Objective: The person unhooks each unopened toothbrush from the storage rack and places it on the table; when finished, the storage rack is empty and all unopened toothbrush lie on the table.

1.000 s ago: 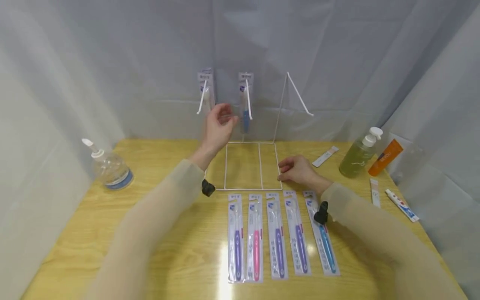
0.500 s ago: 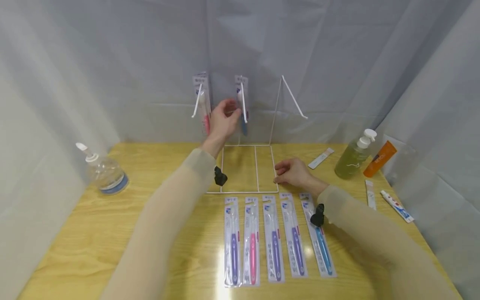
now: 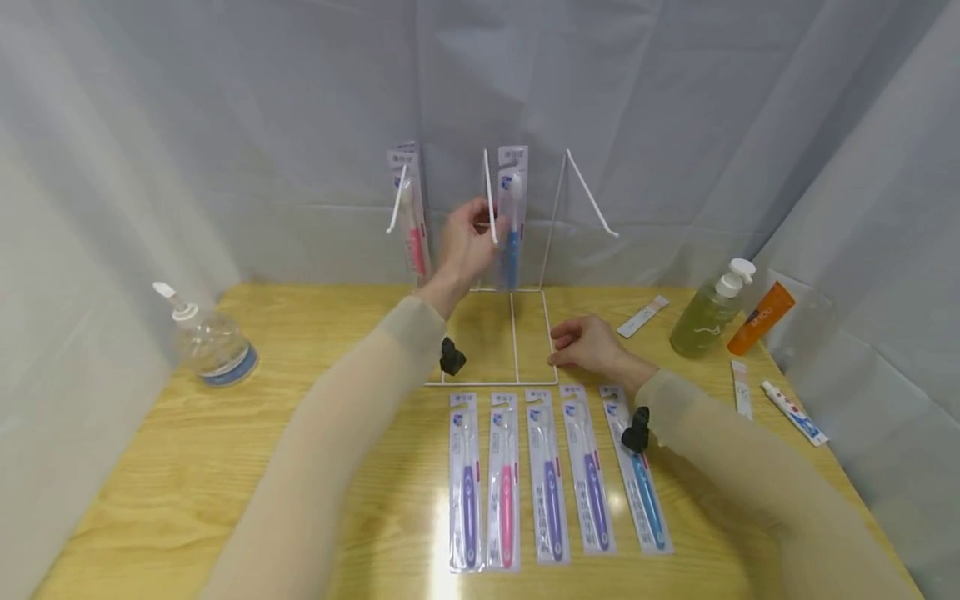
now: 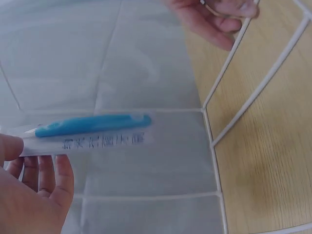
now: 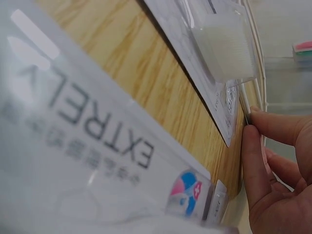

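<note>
My left hand [image 3: 467, 246] pinches the blue brush [image 3: 514, 208], now shifted right, past the hook [image 3: 489, 196] before my grip, seemingly free of it; below, my right hand [image 3: 592, 346] pinches the rack [image 3: 514, 337].

The worktop [image 3: 172, 475] looks like wood, grained yet glossy enough to return a bright streak. Matt, creased cloth curtains [image 3: 300, 125] surround it. The wire rack [image 4: 213, 145] resembles metal under a smooth white coat. The upright toothbrush pack [image 3: 513, 212] and the five flat packs [image 3: 549, 475] have shiny clear plastic over printed, card-like backing. The sleeves [image 3: 330, 408] are matt cloth.
</note>
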### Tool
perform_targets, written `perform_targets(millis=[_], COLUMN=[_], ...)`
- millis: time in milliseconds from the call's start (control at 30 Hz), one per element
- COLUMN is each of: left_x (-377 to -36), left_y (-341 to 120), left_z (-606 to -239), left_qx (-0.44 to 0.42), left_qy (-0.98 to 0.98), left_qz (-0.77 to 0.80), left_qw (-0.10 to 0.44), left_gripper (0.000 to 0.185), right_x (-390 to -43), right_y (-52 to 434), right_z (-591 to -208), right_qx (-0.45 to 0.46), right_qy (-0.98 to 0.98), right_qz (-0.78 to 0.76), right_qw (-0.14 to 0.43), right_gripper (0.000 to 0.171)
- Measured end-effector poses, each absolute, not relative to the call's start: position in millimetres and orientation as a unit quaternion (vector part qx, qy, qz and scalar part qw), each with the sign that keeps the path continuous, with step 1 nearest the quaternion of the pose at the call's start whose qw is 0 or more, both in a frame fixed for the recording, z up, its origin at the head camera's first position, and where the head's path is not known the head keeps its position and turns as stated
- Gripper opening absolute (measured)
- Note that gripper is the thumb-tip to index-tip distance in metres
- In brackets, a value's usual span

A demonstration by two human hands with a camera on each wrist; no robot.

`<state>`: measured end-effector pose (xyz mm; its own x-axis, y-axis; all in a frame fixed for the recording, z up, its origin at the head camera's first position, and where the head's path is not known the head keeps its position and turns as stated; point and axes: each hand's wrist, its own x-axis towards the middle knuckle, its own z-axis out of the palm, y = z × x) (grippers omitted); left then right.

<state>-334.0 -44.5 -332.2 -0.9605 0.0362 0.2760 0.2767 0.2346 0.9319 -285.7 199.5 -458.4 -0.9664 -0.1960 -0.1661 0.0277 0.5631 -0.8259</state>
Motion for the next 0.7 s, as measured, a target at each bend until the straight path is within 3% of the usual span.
perform_targets(millis=[200,367,700], left_x=[-309.7,-279.5,-210.8], left_y=[-44.3,-58.0,-128.5], left_z=[-334.6,-343.5,-360.2], left_qx=[-0.160,-0.167,-0.129], left_qy=[-0.803,-0.798,-0.778], left_qz=[-0.569,-0.580,-0.609], left_qw=[0.077,0.006,-0.085], left_gripper=[0.025,0.024,0.035], right_x=[-286.9,-289.4,-290.6], right_y=[200.8,201.4,200.7], right_z=[-457.7,-459.2,-461.0], right_qx=[-0.044,-0.044,-0.064], right_qy=[0.875,0.880,0.878], right_qz=[-0.466,-0.457,-0.461], right_qw=[0.125,0.123,0.114], right_gripper=[0.052,0.053,0.057])
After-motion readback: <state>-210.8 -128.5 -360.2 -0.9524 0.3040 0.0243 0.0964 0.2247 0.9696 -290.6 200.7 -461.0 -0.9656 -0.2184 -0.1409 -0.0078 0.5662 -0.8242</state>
